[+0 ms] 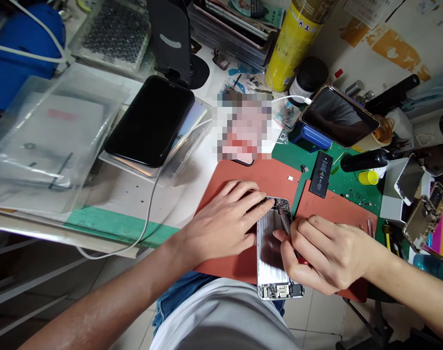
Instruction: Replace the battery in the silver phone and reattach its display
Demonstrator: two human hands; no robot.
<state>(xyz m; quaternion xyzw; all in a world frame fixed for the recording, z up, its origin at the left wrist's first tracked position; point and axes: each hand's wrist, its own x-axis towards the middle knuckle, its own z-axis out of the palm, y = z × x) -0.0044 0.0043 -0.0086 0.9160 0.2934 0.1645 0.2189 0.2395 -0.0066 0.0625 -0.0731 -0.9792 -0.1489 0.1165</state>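
An opened phone housing (270, 262), silver inside with small parts at its top and bottom ends, lies on the red-brown mat and reaches past the mat's front edge. My left hand (230, 218) grips it from the left, fingers stretched to the top end and thumb against the side. In my right hand (323, 253) is a slim metal tool with a ridged grip (284, 221), its tip down at the upper end of the housing. My fingers hide the tool's rear, where a bit of red shows. A black phone battery (321, 175) lies beyond my right hand.
At left, a black phone (151, 121) rests on a clear case, with a white cable (148, 209) running off the front edge. A yellow spray can (294, 48), a propped phone (340, 116) and a yellow cap (368, 177) stand behind. Phone parts crowd the right.
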